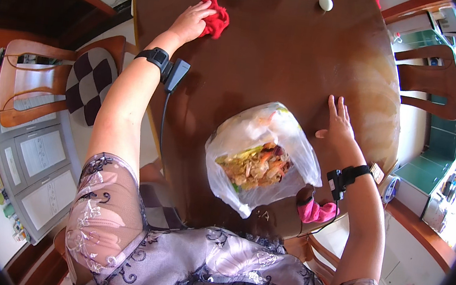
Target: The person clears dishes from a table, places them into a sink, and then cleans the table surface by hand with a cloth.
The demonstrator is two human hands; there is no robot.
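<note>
My left hand [190, 21] reaches toward the far left of the table. It holds a bunched red cloth [216, 22] down against the tabletop, with the fingers laid over it. On the right side, my right hand [339, 124] rests on the brown table [283, 53] with its fingers spread and nothing in them. Between my arms, close to my body, sits an open white plastic bag [305, 157]. Mixed food scraps [259, 167] in pale, orange and green tones show inside it.
A white egg [325, 3] lies at the far right of the table. Beside the bag, a pink cloth item [317, 211] is at the near right edge. Wooden chairs [38, 84] flank the table. Cables hang from the black devices on my wrists [176, 76].
</note>
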